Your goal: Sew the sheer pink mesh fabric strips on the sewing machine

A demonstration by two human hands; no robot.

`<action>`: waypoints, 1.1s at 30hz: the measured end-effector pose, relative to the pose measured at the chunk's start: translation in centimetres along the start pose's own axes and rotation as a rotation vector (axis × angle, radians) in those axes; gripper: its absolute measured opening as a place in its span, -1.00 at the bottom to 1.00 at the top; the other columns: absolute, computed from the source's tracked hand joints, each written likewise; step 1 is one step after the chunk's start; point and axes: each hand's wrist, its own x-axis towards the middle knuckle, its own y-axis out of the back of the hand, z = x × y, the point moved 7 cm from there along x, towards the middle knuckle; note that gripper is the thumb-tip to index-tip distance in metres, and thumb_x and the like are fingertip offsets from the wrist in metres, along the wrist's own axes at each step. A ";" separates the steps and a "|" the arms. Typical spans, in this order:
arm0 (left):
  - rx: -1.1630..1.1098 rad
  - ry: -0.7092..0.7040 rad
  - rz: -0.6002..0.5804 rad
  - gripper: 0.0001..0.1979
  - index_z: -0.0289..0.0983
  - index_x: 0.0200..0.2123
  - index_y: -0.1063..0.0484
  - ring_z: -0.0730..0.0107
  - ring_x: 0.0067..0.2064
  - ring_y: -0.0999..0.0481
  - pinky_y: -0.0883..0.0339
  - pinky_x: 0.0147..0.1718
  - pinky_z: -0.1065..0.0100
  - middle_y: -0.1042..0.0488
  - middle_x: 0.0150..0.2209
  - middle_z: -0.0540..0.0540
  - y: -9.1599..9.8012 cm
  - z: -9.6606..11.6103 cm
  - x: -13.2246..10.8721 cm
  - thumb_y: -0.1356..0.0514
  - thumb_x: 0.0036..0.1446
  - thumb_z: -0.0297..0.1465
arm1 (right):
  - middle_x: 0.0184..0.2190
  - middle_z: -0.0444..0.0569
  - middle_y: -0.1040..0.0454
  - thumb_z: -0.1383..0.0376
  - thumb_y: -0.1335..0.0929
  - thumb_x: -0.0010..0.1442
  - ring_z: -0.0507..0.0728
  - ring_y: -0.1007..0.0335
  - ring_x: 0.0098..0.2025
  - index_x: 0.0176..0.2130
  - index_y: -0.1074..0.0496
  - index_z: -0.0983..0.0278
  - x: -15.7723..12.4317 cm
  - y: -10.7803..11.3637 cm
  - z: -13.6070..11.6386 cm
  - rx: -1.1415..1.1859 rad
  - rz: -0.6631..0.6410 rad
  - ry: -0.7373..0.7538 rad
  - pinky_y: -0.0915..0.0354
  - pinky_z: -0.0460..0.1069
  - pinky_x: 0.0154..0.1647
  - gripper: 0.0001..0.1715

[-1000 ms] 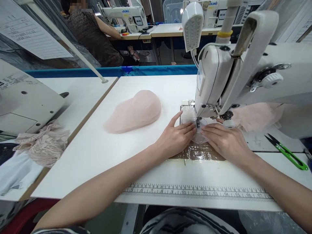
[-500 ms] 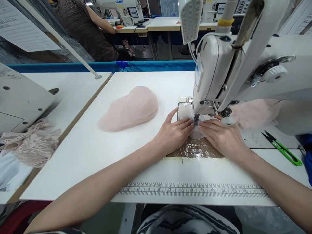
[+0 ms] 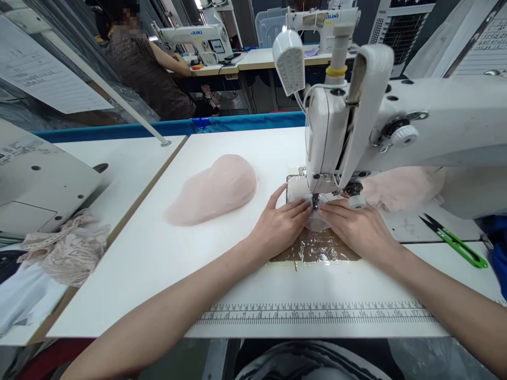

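Observation:
A small piece of sheer pale fabric (image 3: 317, 224) lies under the presser foot (image 3: 316, 200) of a white sewing machine (image 3: 328, 132). My left hand (image 3: 280, 224) rests flat to the left of the foot, fingertips on the fabric and thumb spread away. From the right, my right hand (image 3: 354, 224) lies with its fingers stretched over the same piece, close to the foot. Neither hand is wrapped round anything. Parts of the fabric are hidden under my fingers. Brown, shiny taped sheeting (image 3: 322, 248) covers the table just in front of the needle.
Pale pink sheer pieces (image 3: 217, 190) lie left on the table (image 3: 146, 274). More pink fabric (image 3: 404, 187) sits behind my right hand. Green thread snips (image 3: 455, 241) lie at right. A printed ruler (image 3: 317, 315) runs along the front edge. Lace (image 3: 71, 250) is heaped far left. A person (image 3: 146, 68) sits beyond.
The view has tilted up slightly, so more of the background shows. Both hands stay flat beside the presser foot; the fabric looks almost unmoved.

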 end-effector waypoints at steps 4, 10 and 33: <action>0.004 0.002 -0.017 -0.69 -0.30 0.00 -0.41 0.29 0.07 -0.45 0.13 0.27 -0.10 -0.48 0.00 -0.14 -0.1 -0.1 -0.1 0.04 0.30 -0.47 | -0.18 -0.01 -0.57 0.57 -0.30 0.12 0.13 -0.51 -0.27 -0.19 -0.53 0.34 -0.1 -0.1 -0.1 -0.010 0.004 -0.001 -0.35 0.09 -0.05 -0.69; 0.072 0.047 -0.038 -0.65 -0.33 0.05 -0.37 0.21 0.12 -0.38 0.03 0.24 -0.02 -0.44 0.06 -0.14 0.1 -0.1 -0.1 0.00 0.31 -0.28 | -0.20 0.00 -0.57 0.55 -0.27 0.14 0.13 -0.50 -0.25 -0.14 -0.51 0.35 -0.1 -0.3 0.1 -0.008 -0.012 -0.019 -0.30 0.10 0.00 -0.66; -0.161 -0.045 -0.123 -0.70 -0.28 -0.05 -0.43 0.33 -0.01 -0.47 -0.09 0.11 0.14 -0.50 -0.03 -0.08 1.9 -0.8 0.3 0.04 0.33 -0.34 | -0.24 0.02 -0.54 0.55 -0.21 0.09 0.17 -0.44 -0.16 -0.29 -0.48 0.34 -0.1 1.4 -2.4 0.261 -0.074 -0.012 -0.36 0.06 -0.18 -0.68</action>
